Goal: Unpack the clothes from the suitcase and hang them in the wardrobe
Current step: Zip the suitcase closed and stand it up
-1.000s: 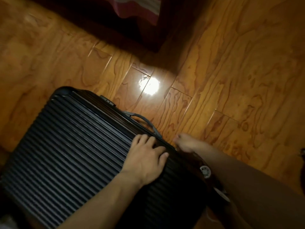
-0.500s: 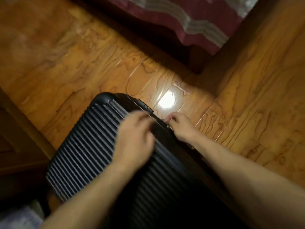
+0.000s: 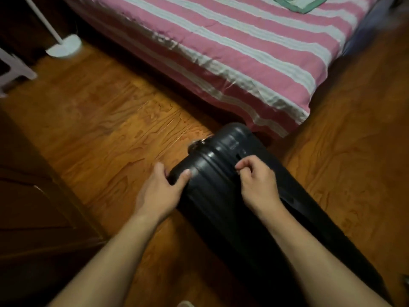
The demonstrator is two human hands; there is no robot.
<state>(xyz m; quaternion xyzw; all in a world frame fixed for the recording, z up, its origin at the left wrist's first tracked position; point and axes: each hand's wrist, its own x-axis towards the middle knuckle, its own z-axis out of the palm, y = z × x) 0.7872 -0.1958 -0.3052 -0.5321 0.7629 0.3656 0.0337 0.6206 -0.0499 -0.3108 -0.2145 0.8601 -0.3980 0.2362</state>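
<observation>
- The black ribbed hard-shell suitcase (image 3: 221,173) fades into shadow toward the bottom edge; its near end cannot be made out.
- The right hand (image 3: 257,182) curls its fingers on the shell; what they pinch is hidden.
- The pink-and-white striped bedspread (image 3: 232,52) and white round-based stand (image 3: 63,46) are cut off at the top.

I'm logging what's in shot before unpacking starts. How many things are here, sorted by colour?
Black: 1, the suitcase, closed, with the left hand and right hand on it.
Pink and white striped: 1, the bed cover.
White: 1, the stand base.
Total: 3
</observation>
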